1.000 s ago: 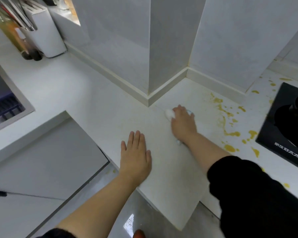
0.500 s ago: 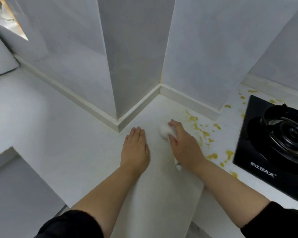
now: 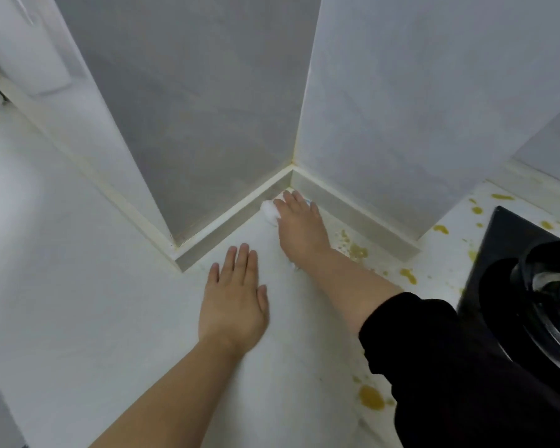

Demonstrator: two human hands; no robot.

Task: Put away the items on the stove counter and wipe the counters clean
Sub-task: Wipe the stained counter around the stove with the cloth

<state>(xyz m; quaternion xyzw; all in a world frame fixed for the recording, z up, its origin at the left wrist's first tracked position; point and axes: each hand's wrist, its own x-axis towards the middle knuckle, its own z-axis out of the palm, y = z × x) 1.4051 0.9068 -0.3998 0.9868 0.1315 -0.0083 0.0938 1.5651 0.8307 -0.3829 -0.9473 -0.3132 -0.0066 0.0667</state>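
My right hand presses a white wad of cloth flat on the white counter, deep in the inner corner where the two wall skirtings meet. Most of the cloth is hidden under the palm; a bit sticks out at the fingertips. My left hand lies flat, palm down, fingers apart, on the counter in front of the wall pillar and holds nothing. Yellow-brown spill stains dot the counter to the right of my right hand, up to the stove.
A black gas stove with a burner ring fills the right edge, partly behind my black sleeve. A larger yellow blot lies near the counter's front. Grey tiled walls and a jutting pillar close the back.
My right hand has pushed the cloth away from me into the wall corner. The camera has moved closer and to the right. My left hand stays flat on the counter.
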